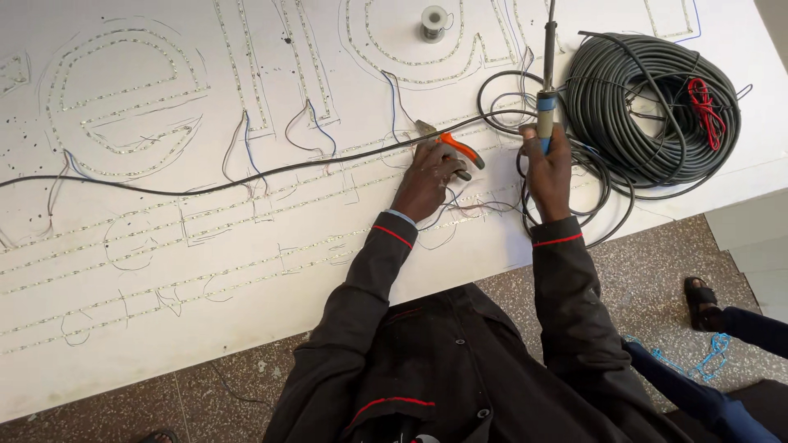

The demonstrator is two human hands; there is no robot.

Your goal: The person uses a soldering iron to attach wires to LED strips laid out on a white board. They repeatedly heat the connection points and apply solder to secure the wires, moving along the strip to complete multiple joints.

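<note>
Our left hand (pixel 427 176) is closed on the orange-handled pliers (pixel 450 146), right on the white sign board (pixel 246 312). Our right hand (pixel 548 168) is wrapped tight round a soldering iron (pixel 547 74), tip pointing away from us. A long black cable (pixel 205 184) runs across the board & passes by the pliers. Big coil of black cable (pixel 657 107) sits just right of the iron, w/ loose loops crowding our right hand. Solder spool (pixel 433 21) is up top. LED strip letters (pixel 123 98) fill the left. Board edge is near our body; more room on the left.
</note>
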